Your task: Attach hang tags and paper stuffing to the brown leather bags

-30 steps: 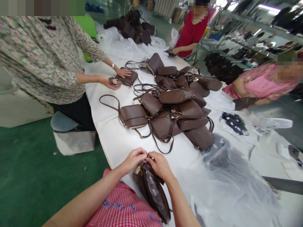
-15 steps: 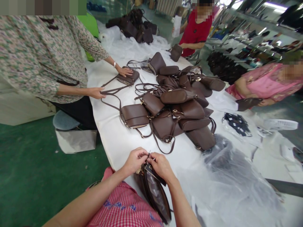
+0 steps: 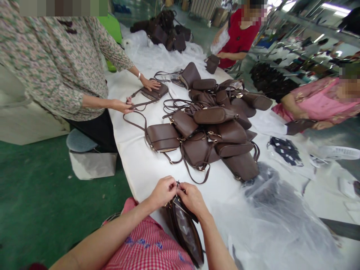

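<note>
My left hand (image 3: 163, 192) is closed, its thumb and fingers pinching a thin dark tag string (image 3: 178, 183) at the top of a brown handbag (image 3: 188, 234). Fingertip to fingertip with it, my right hand (image 3: 191, 198) pinches the same string from the other side. A black hang tag (image 3: 185, 208) lies under the right fingers, partly covered by them. The handbag stands open at the table edge against my checked apron, with clear plastic showing inside. Exactly how the string runs between the fingertips is hidden.
A pile of brown handbags (image 3: 213, 123) with loose straps lies ahead on the white table (image 3: 128, 150). Clear plastic bags (image 3: 281, 213) spread to the right, near black tags (image 3: 285, 150). Left, a co-worker's hand (image 3: 152, 84) presses a bag; two more people handle bags.
The view has shifted slightly, so the pile sits a little further right. My hands stay together at the string. The left co-worker's strap hand has moved nearer the bag.
</note>
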Tool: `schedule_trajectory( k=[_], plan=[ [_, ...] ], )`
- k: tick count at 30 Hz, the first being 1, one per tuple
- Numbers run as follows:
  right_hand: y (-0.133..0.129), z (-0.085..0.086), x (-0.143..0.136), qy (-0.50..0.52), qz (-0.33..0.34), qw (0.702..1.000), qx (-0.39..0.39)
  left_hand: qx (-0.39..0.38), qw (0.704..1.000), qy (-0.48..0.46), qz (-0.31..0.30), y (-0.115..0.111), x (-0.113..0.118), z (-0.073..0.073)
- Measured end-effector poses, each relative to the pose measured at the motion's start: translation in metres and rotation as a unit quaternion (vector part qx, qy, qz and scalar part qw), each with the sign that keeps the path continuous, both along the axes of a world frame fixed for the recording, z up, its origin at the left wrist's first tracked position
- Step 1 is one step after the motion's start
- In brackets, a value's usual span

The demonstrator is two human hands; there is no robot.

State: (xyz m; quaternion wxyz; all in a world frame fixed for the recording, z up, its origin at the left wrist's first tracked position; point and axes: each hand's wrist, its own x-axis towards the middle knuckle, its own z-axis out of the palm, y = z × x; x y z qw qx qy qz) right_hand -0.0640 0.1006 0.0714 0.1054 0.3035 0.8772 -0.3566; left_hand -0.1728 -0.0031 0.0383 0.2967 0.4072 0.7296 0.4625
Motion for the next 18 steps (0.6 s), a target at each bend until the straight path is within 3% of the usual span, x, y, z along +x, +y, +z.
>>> schedule_trajectory(
  k=[11,15,18],
  plan=[
    [0.001,0.003,0.002,0.043,-0.025,0.998,-0.049,-0.016,0.98,-0.193,0.039,0.0,-0.001,-0.011],
    [0.005,-0.003,0.005,0.062,-0.062,0.994,-0.067,0.028,0.941,-0.334,0.045,0.0,-0.004,-0.008],
    [0.008,-0.012,0.011,0.062,-0.093,0.988,-0.108,0.053,0.881,-0.469,0.036,-0.002,-0.008,-0.008]
  ],
)
